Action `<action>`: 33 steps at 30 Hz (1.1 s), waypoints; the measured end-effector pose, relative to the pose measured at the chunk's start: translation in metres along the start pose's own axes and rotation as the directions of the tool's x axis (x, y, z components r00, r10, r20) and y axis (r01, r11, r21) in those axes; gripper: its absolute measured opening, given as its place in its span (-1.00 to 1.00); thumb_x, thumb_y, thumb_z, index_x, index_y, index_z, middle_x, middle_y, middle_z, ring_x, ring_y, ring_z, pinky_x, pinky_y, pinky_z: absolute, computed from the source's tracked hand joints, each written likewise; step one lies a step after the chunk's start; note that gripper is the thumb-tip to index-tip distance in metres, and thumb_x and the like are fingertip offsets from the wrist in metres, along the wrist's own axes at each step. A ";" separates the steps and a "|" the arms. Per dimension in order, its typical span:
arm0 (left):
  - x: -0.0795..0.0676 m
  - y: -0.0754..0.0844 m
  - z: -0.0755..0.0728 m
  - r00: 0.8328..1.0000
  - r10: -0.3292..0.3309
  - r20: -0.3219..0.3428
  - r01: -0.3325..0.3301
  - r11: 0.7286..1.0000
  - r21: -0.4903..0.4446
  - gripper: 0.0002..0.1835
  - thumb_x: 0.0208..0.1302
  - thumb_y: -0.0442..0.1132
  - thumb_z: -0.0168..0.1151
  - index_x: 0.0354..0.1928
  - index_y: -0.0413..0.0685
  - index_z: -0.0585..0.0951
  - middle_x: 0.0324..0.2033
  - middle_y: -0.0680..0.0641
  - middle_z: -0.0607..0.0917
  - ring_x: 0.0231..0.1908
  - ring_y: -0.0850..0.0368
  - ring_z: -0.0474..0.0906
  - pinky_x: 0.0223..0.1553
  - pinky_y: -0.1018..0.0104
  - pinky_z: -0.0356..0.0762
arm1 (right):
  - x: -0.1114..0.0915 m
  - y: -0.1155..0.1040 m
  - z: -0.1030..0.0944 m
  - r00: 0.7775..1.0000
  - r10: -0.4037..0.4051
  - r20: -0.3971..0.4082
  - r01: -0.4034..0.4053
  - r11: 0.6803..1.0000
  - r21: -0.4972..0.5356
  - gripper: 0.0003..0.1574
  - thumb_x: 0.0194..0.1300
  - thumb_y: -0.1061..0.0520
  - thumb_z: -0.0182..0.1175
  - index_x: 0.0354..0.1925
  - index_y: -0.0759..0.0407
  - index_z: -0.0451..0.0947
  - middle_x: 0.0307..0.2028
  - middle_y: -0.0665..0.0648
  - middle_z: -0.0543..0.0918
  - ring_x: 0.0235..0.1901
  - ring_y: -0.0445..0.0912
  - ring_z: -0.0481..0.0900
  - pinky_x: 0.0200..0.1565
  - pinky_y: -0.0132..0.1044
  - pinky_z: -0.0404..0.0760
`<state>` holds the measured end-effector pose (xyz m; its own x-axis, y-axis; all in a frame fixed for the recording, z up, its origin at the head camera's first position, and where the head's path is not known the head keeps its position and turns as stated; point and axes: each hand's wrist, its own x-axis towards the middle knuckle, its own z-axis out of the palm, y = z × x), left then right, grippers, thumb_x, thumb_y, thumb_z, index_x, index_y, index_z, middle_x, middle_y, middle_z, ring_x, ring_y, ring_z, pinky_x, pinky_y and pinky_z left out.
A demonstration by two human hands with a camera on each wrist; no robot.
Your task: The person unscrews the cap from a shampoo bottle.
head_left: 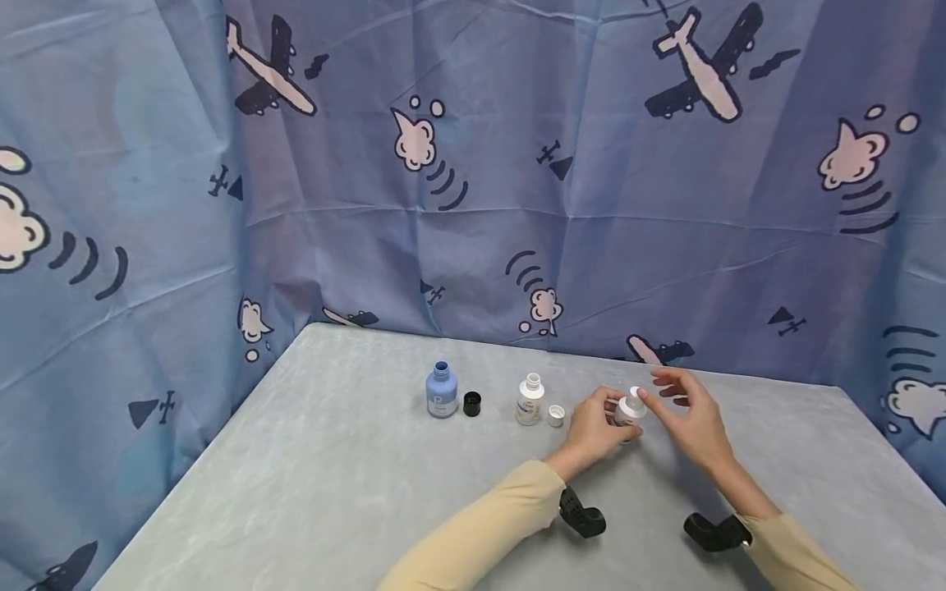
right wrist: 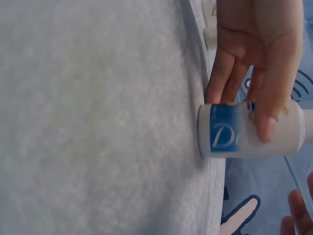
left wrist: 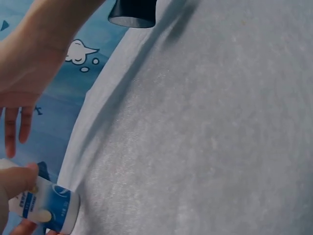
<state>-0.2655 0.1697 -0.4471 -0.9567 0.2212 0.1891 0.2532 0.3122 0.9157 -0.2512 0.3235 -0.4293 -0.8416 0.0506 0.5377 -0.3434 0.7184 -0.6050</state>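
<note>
My left hand [head_left: 594,425] grips a small white bottle [head_left: 628,414] with a blue label band. Thumb and fingers lie on opposite sides of its body, and it stands upright near the tabletop. A white top [head_left: 636,392] sits at its upper end. Close by on the right is my right hand [head_left: 691,423], its fingers spread and loosely bent. Its thumb is near the white top; whether they touch I cannot tell. In the right wrist view the bottle [right wrist: 225,129] shows its label, and a few fingertips of the right hand [right wrist: 299,210] appear apart from it.
Left of my hands stands an uncapped white bottle [head_left: 529,400] with a white cap [head_left: 556,415] beside it. Farther left are an uncapped blue bottle [head_left: 442,392] and a black cap [head_left: 472,403]. A patterned curtain [head_left: 473,164] hangs behind the grey table [head_left: 310,492].
</note>
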 end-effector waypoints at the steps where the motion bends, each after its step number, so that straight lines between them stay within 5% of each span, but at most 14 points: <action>1: 0.000 0.000 0.002 1.000 -0.002 -0.003 0.002 1.000 -0.001 -0.51 -0.10 -0.25 0.53 -0.05 0.00 0.58 -0.27 0.02 0.74 -0.38 0.45 0.58 -0.33 0.64 0.44 | -0.001 0.000 -0.001 1.000 0.011 0.006 -0.011 1.000 0.002 -0.48 0.27 0.00 0.25 0.13 0.18 0.45 -0.09 0.13 0.57 -0.14 -0.12 0.48 -0.16 -0.35 0.37; 5: -0.002 0.001 0.007 1.000 0.002 -0.017 -0.002 1.000 -0.002 -0.51 -0.11 -0.20 0.55 -0.06 0.03 0.59 -0.28 0.03 0.75 -0.37 0.47 0.56 -0.34 0.65 0.44 | -0.003 -0.011 -0.007 0.997 0.071 0.039 -0.071 0.997 0.004 -0.46 0.32 -0.04 0.20 0.12 0.26 0.42 -0.06 0.23 0.55 -0.13 -0.04 0.48 -0.17 -0.27 0.41; 10: -0.003 0.000 0.001 0.997 -0.011 -0.077 0.012 1.000 0.016 -0.54 -0.14 -0.15 0.57 -0.13 0.08 0.60 -0.31 0.05 0.75 -0.36 0.46 0.57 -0.35 0.62 0.44 | -0.001 -0.014 -0.002 0.997 0.058 0.042 -0.059 0.998 0.027 -0.48 0.31 -0.07 0.21 0.10 0.21 0.45 -0.08 0.15 0.54 -0.19 -0.30 0.43 -0.21 -0.40 0.43; 16: -0.004 0.001 -0.004 0.998 -0.006 -0.065 0.006 1.000 -0.005 -0.56 -0.15 -0.13 0.57 -0.16 0.09 0.60 -0.33 0.05 0.75 -0.42 0.46 0.55 -0.39 0.62 0.42 | -0.001 -0.027 -0.002 0.996 0.061 0.061 -0.064 0.996 0.054 -0.52 0.32 0.01 0.20 0.09 0.25 0.45 -0.07 0.23 0.56 -0.21 -0.40 0.40 -0.20 -0.59 0.37; 24: -0.004 0.007 -0.008 0.999 0.032 -0.005 -0.032 0.998 0.049 -0.56 -0.11 -0.09 0.54 -0.14 0.08 0.60 -0.30 0.03 0.75 -0.35 0.42 0.57 -0.38 0.63 0.40 | -0.002 -0.028 -0.002 0.996 0.054 0.071 -0.061 0.993 0.099 -0.50 0.23 0.00 0.29 0.05 0.22 0.48 -0.08 0.17 0.55 -0.22 -0.30 0.43 -0.25 -0.58 0.40; 33: 0.001 0.009 -0.014 0.996 0.057 -0.062 -0.053 0.997 0.054 -0.53 -0.17 -0.09 0.57 -0.12 0.08 0.65 -0.32 0.04 0.76 -0.37 0.46 0.56 -0.40 0.66 0.40 | 0.004 -0.035 -0.001 0.988 0.130 0.081 -0.133 0.990 0.041 -0.51 0.23 -0.01 0.30 0.04 0.23 0.49 -0.20 0.18 0.60 -0.29 -0.50 0.40 -0.13 -0.41 0.45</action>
<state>-0.2665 0.1599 -0.4333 -0.9478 0.1810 0.2624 0.3113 0.3490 0.8839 -0.2424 0.2990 -0.4056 -0.9102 0.0866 0.4051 -0.2448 0.6764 -0.6946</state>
